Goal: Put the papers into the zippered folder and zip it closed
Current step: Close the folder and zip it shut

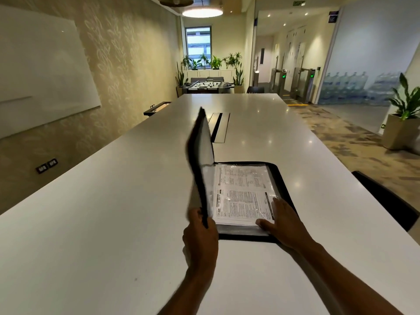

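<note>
A black zippered folder (280,178) lies open on the white table (113,212). Its left cover (201,155) stands nearly upright, blurred. My left hand (201,235) grips the near edge of that raised cover. Printed papers (243,192) lie flat inside the folder's right half under a clear sleeve. My right hand (284,221) rests on the papers' near right corner, fingers spread and thumb on the sheet edge. The zipper pull is not visible.
A recessed cable slot (219,127) sits in the table beyond the folder. A dark chair (386,198) stands at the table's right edge. A whiteboard (41,71) hangs on the left wall and a potted plant (402,123) stands on the right.
</note>
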Available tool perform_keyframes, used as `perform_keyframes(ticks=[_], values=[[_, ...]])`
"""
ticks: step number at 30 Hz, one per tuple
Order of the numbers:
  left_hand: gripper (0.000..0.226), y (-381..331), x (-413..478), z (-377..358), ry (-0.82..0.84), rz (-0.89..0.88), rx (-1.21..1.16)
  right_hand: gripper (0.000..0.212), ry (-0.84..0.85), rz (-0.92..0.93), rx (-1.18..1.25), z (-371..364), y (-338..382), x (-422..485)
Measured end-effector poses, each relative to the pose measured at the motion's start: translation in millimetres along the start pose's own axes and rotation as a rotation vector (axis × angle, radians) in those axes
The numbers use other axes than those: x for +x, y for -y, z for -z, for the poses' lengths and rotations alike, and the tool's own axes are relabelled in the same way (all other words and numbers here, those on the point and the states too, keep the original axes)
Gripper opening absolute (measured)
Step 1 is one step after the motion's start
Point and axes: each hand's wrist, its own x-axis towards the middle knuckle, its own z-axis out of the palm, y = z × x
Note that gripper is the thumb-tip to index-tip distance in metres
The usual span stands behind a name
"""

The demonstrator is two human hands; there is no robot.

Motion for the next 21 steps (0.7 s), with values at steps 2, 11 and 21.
perform_keyframes(ticks=[2, 11, 21], values=[[0.017, -3, -3, -2, 0.039, -0.091, 0.055, 0.079, 0.001, -0.038, 0.066, 2, -2, -1], [0.016, -10, -17, -7, 0.298, -0.442, 0.304, 0.015, -0.311, -0.435, 0.884, 24, -9, -16], [0.021, -12, -20, -9, 0.373, -0.52, 0.471, 0.029, -0.12, -0.473, 1.224, 36, -24, -27]])
